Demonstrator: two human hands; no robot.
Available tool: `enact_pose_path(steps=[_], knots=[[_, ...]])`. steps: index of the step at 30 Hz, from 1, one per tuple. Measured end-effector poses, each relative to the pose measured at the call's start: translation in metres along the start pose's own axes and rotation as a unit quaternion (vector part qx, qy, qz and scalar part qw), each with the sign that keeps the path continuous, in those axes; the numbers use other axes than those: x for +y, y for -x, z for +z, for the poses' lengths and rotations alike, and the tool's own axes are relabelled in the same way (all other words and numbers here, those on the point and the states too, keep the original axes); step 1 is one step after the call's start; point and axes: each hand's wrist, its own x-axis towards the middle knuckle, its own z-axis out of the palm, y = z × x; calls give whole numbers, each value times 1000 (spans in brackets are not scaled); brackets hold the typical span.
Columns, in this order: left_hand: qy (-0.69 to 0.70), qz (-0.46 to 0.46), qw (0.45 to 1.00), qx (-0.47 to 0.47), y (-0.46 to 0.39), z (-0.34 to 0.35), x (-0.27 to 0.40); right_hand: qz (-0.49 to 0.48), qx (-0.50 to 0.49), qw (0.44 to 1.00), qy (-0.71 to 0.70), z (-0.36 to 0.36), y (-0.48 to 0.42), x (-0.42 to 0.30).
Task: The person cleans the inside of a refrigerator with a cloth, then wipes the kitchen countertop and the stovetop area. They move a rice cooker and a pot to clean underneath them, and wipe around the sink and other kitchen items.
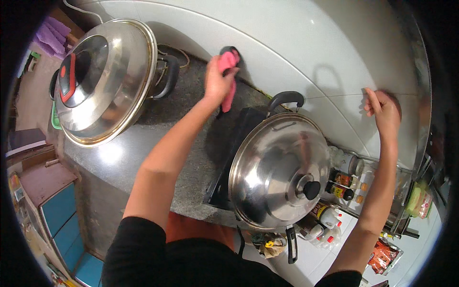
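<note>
My left hand grips a bunched pink cloth where the dark stone countertop meets the tiled wall. A tail of the cloth hangs below my fingers. Farther right, my right hand is up at the white wall tiles with loosely curled fingers and nothing visible in it. Whether it touches the tiles, I cannot tell. Between my arms, a domed steel lid with a black knob covers a pan on a black cooktop.
A large lidded steel pot with black side handles occupies the left counter. Bottles and jars fill a wire rack on the right, near plastic bottles and a red food packet. The pan's long handle projects towards me.
</note>
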Motion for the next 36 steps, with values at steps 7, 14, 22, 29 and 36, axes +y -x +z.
enact_pose_path(steps=[7, 14, 22, 29, 36], knots=[[-121, 147, 955, -227, 35, 71, 32, -16, 17, 999, 29, 2, 2, 5], [-164, 181, 895, -372, 22, 82, 48, -42, 15, 998, 40, 4, -2, 12], [-44, 119, 991, -45, -9, 4, 75, -5, 11, 999, 41, 3, 0, 16], [12, 117, 959, 257, -54, -43, 124, -95, 44, 990, 92, -2, 3, 5], [-156, 289, 943, 54, -21, 18, 177, -71, 50, 992, 90, 2, 3, 5]])
